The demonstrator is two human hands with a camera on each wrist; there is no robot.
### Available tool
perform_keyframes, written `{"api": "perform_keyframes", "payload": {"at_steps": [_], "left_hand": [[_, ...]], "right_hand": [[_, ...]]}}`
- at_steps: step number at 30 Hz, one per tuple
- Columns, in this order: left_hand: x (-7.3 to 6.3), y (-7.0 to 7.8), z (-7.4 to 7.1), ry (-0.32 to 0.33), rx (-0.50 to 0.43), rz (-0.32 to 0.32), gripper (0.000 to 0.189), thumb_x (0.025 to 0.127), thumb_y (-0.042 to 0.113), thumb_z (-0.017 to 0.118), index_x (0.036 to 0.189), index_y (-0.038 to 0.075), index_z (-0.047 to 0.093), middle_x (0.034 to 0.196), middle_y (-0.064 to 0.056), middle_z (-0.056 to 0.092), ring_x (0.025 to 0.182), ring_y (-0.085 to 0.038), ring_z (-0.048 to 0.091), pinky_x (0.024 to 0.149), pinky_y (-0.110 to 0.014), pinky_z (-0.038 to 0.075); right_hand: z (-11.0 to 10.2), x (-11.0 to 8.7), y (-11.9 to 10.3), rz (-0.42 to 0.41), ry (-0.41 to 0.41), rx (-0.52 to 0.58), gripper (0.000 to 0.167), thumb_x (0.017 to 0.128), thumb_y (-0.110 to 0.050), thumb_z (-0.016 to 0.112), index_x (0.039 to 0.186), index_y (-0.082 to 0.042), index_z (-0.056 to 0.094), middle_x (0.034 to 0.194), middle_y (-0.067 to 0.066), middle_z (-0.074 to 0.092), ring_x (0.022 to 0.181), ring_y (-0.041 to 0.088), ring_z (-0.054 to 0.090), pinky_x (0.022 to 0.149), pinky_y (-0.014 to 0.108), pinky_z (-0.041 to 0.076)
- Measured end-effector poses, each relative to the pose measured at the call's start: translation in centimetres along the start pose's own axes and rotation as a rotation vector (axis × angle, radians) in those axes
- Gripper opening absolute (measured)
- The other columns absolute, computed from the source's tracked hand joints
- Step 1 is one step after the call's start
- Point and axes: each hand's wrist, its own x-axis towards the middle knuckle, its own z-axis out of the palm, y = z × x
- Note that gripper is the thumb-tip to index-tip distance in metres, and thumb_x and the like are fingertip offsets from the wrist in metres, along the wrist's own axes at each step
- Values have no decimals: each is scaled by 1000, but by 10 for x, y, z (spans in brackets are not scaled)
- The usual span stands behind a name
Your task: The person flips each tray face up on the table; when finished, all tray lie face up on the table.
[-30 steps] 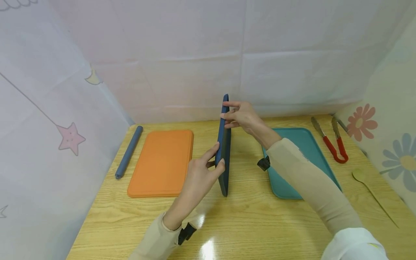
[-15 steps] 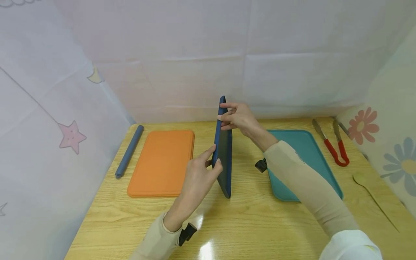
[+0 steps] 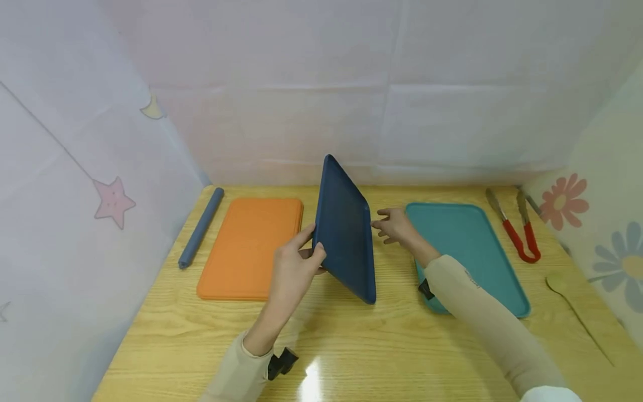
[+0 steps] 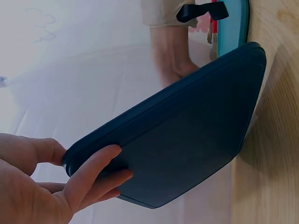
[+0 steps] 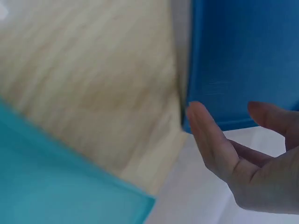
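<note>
A dark blue tray is held tilted over the middle of the table, its hollow face turned to the right. My left hand pinches its raised left edge, thumb on the inner face and fingers behind, against the underside of the tray in the left wrist view. Beside the lower right edge is my right hand, its fingers spread and loosely bent. In the right wrist view its fingertips are close to a tray corner; I cannot tell whether they touch.
An orange rectangular tray-like piece lies on the left, with a blue-grey rod beyond it. On the right are a teal tray, red-handled tongs and a long-handled golden spoon. A fabric backdrop hangs behind the table.
My right hand has let go of the tray's raised edge and moved down and right toward its lower edge. The tray has tipped further left, showing more of its inside.
</note>
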Motion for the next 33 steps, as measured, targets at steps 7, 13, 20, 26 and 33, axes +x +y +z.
{"api": "perform_keyframes", "payload": {"at_steps": [7, 13, 20, 26, 33], "left_hand": [[3, -7, -5, 1, -91, -63, 48, 95, 9, 56, 142, 8, 47, 135, -15, 55, 94, -25, 70, 63, -35, 58], [5, -9, -12, 1, -156, -124, 52, 96, 10, 55, 146, 10, 42, 137, -15, 52, 96, -27, 69, 64, -36, 58], [8, -15, -19, -56, -208, -122, 50, 99, 15, 54, 146, 5, 40, 135, -19, 52, 95, -32, 68, 67, -39, 58], [26, -27, -26, -146, -280, -165, 51, 100, 20, 55, 146, 6, 40, 132, -21, 55, 87, -29, 70, 72, -42, 58], [53, -49, -40, -261, -308, -324, 54, 98, 19, 59, 148, 13, 39, 130, -18, 53, 83, -22, 67, 70, -35, 58]], "right_hand": [[2, -1, 23, 96, -72, -8, 61, 99, -11, 55, 148, 9, 25, 125, 31, 57, 105, 39, 63, 83, 44, 55], [3, 1, 28, 101, -68, 16, 57, 94, -1, 59, 145, 9, 34, 124, 32, 56, 102, 35, 66, 81, 41, 56], [-6, 0, 41, 96, -107, 56, 61, 93, 5, 57, 148, 3, 32, 132, 34, 49, 101, 33, 66, 71, 38, 58], [-18, -4, 46, 112, -145, 99, 61, 92, 8, 53, 149, 1, 31, 136, 33, 43, 100, 32, 65, 70, 39, 58], [-27, -14, 46, 115, -169, 108, 60, 92, 7, 54, 148, 2, 32, 135, 32, 44, 97, 29, 66, 71, 40, 58]]}}
